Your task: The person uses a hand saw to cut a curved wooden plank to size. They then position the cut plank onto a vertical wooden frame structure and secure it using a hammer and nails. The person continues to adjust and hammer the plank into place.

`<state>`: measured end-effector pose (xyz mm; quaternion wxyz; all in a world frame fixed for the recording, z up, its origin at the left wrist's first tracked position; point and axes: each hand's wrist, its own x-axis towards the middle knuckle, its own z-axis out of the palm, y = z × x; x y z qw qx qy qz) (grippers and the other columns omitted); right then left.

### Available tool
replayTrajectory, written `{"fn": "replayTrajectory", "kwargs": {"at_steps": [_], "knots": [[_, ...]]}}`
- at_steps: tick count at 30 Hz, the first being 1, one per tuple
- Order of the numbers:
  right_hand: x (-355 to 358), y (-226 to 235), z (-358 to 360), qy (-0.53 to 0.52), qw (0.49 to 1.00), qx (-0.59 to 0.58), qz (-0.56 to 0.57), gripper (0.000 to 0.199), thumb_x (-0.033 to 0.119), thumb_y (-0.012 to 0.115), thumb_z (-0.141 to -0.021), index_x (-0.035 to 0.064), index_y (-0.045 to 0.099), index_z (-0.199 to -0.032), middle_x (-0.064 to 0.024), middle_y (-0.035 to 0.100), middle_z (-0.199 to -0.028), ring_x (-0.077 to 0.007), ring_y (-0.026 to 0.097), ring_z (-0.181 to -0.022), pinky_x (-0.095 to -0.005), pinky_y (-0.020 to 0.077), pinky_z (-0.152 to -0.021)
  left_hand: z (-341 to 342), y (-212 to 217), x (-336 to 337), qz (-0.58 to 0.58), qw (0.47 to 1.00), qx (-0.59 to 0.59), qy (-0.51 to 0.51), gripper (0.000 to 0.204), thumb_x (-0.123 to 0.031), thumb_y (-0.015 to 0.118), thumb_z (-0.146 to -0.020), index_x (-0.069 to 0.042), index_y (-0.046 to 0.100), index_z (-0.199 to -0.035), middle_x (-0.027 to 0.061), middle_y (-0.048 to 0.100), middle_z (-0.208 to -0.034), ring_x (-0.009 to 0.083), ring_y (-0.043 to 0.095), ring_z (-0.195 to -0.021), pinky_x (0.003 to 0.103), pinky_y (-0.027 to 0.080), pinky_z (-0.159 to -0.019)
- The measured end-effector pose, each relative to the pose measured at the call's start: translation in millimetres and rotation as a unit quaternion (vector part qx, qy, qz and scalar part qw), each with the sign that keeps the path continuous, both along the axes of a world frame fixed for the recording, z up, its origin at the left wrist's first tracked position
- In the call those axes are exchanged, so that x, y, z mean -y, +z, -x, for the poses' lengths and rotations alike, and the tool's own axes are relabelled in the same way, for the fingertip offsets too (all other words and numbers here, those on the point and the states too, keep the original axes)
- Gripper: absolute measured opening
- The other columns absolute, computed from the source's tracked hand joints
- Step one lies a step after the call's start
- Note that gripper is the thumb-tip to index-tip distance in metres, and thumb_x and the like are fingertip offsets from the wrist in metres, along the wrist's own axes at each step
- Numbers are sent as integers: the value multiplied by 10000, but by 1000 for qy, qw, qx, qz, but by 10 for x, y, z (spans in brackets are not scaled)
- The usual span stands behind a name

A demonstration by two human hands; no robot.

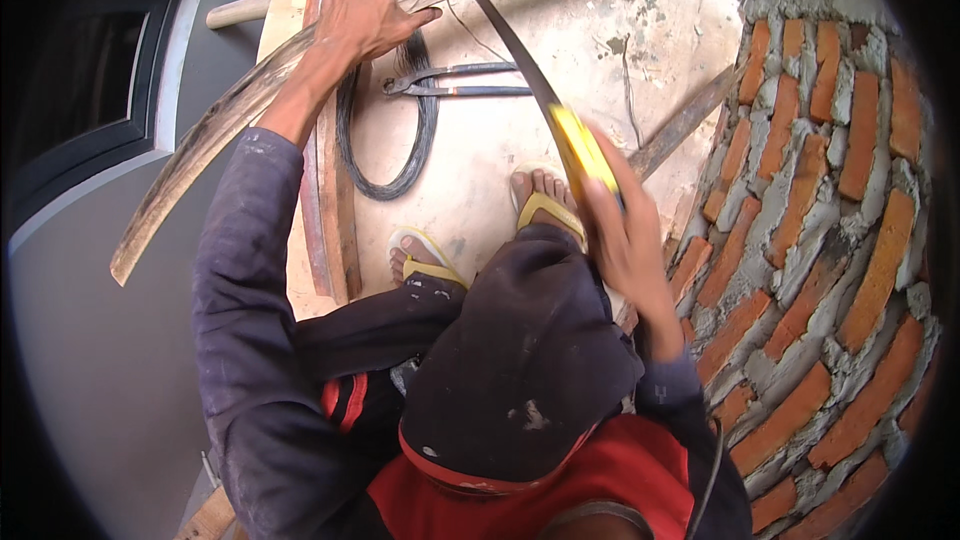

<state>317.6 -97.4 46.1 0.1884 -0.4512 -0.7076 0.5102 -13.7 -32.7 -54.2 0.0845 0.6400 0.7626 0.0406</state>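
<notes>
My left hand [368, 18] grips a long, weathered wooden plank [215, 135] that runs from the left side up across the top of the view. Its thumb sticks out along the plank's near edge. In my right hand [632, 235], somewhat blurred, is the yellow handle of a hand saw [512, 48]. The saw's dark blade reaches up and crosses the plank to the right of my left hand; whether its teeth are in the wood I cannot tell. Beneath lie pincers [465, 90] with dark handles and a looped bundle of dark wire [345, 130].
My sandalled feet [548, 202] rest on a pale, stained board [490, 145]. Upright timber [340, 210] runs along its left side. A rough brick wall [800, 240] rises at the right. At the left are a grey wall [100, 340] and a dark-framed window [100, 70].
</notes>
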Motion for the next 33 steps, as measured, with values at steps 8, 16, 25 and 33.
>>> {"fn": "replayTrajectory", "kwargs": {"at_steps": [8,16,25,33], "knots": [[-193,-137,289,-32,997,3,71,440,187,473,-967,0,428,-1363,-261,626,-864,-280,629,-723,-366,474,-710,-84,164,-82,-2,1000,-5,-10,819,-601,686,-738,138,568,-1070,256,660,-742,382,673,-741,432,527,-741],[260,51,-346,-4,1000,8,21,454,158,415,-976,-27,404,-1390,-210,599,-1212,-283,616,-1038,-343,455,-899,-33,189,-30,29,998,54,3,806,-609,674,-730,151,597,-989,282,658,-780,395,677,-756,455,540,-726],[-173,-65,292,-44,993,2,109,444,187,454,-974,-1,429,-1376,-188,637,-900,-211,617,-757,-346,484,-727,-58,232,-65,22,998,51,4,802,-593,689,-733,141,597,-1045,269,662,-777,369,676,-768,427,525,-747],[64,120,47,-32,999,-25,30,455,164,431,-978,-54,402,-1376,-206,621,-1147,-248,615,-1039,-327,449,-909,-99,349,-67,21,999,36,-9,806,-592,688,-729,144,589,-1041,269,652,-755,382,672,-770,432,524,-756]]}}
